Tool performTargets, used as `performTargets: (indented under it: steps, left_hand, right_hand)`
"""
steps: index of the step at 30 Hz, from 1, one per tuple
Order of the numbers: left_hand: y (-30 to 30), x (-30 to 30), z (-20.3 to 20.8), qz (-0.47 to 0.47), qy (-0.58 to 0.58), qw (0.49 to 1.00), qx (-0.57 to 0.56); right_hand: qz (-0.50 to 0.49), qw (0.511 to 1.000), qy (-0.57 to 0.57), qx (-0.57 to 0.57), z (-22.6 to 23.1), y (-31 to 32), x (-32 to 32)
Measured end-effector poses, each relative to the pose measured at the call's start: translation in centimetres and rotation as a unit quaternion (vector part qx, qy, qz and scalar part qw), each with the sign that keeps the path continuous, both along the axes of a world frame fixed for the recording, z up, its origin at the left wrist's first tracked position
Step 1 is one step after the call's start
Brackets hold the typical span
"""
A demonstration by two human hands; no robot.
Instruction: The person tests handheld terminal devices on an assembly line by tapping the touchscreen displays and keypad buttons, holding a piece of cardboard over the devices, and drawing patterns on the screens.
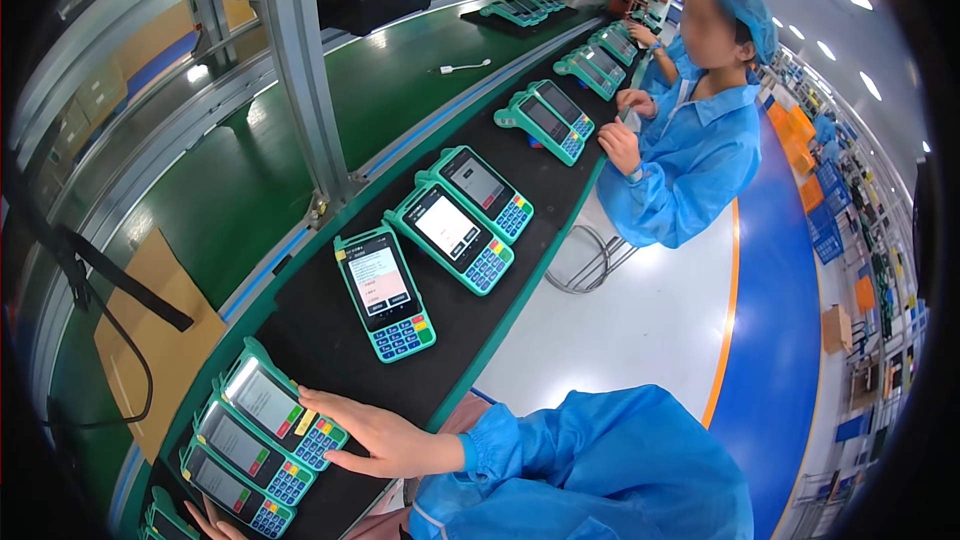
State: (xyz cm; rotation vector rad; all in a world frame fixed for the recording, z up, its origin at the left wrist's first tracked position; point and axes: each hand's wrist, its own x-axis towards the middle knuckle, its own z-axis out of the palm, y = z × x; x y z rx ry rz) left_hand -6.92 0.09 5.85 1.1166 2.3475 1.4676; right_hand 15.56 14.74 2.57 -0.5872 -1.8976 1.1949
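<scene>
Three green payment terminals lie side by side on the black belt at the lower left: a near terminal (222, 482), a middle terminal (240, 437) and a far terminal (268, 402), all with lit screens. My right hand (385, 434) lies against the far terminal's right side, fingers stretched out by its keypad and thumb apart, below a small yellow label (303, 423). Beside the near terminal's lower left edge, my left hand (212, 524) shows only spread fingers; the picture's edge cuts off the rest. Another terminal (165, 518) is partly visible beyond it.
Farther along the black belt (320, 340) lie a single terminal (383, 290), a pair (465, 215) and more groups. A person in blue (690, 150) works at the belt's right side. A metal post (300, 70) and cardboard sheet (160, 340) stand left; coiled cable (590, 265) lies on the floor.
</scene>
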Motion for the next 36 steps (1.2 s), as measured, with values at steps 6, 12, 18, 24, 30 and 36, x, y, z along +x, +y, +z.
performTargets:
  steps: [6, 12, 18, 24, 30, 36]
  left_hand:
    - [-1.5, -3.1, -2.3, -0.018, 0.323, 0.941, -0.098]
    - [-1.3, -3.0, -2.6, -0.020, 0.345, 0.929, -0.131]
    - [-1.2, -3.1, -3.0, -0.018, 0.346, 0.929, -0.132]
    - [-1.7, -3.0, -2.8, -0.002, 0.326, 0.933, -0.152]
    - [-1.9, -3.1, -3.0, 0.031, 0.247, 0.952, -0.179]
    - [-0.9, 0.1, -1.0, 0.028, 0.182, 0.983, -0.004]
  right_hand:
    - [0.011, 1.000, 0.002, -0.023, -0.1, 0.1, -0.2]
    - [0.012, 1.000, 0.001, -0.020, -0.2, 0.2, -0.2]
    - [0.007, 1.000, 0.005, -0.029, 0.1, 0.2, 0.0]
    - [0.005, 1.000, 0.001, -0.016, 0.2, 0.2, -0.5]
    - [-0.009, 0.999, -0.021, -0.026, -0.1, 0.5, -0.4]
    - [0.012, 0.997, -0.010, -0.070, 0.7, 0.3, 0.0]
